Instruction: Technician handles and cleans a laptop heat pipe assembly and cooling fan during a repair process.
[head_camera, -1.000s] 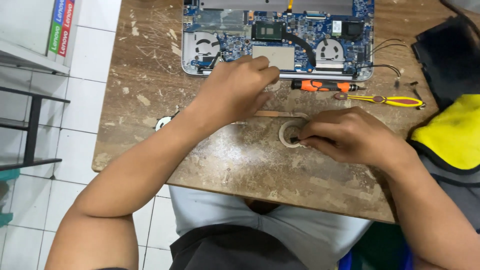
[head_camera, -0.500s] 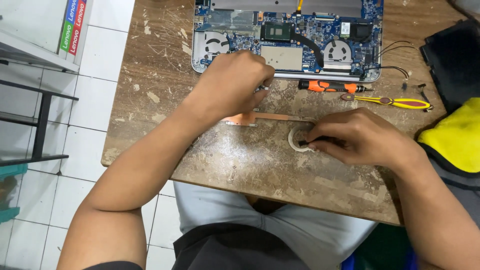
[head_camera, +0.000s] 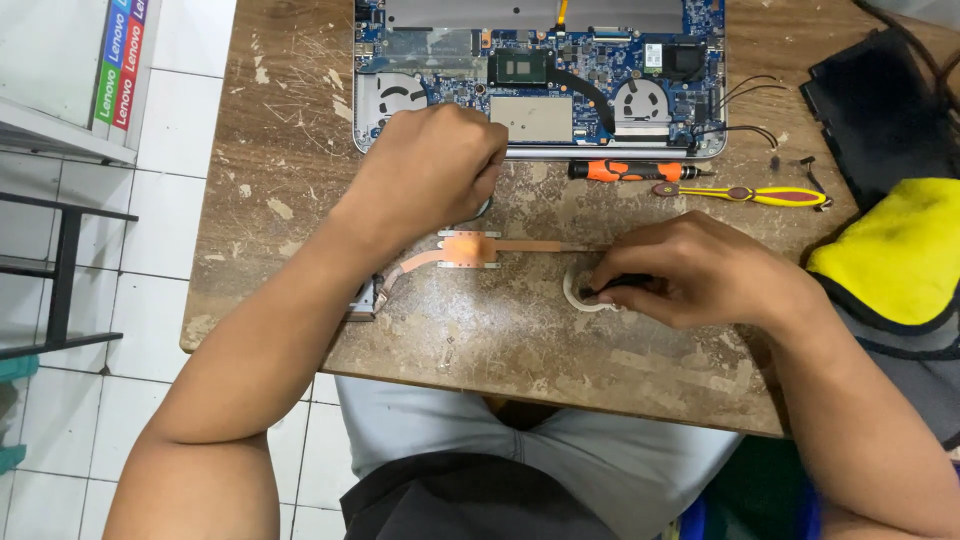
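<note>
My left hand (head_camera: 430, 170) is curled into a loose fist above the copper heat pipe (head_camera: 470, 250), which lies flat on the worn table (head_camera: 280, 180); whether it holds anything I cannot tell. Behind it sits the opened laptop (head_camera: 540, 80). My right hand (head_camera: 690, 270) pinches a dark tool into a small white ring (head_camera: 575, 290). An orange screwdriver (head_camera: 620, 171) and yellow tweezers (head_camera: 760, 194) lie beyond.

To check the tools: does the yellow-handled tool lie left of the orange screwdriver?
No, the yellow-handled tool lies right of the orange screwdriver on the table.
</note>
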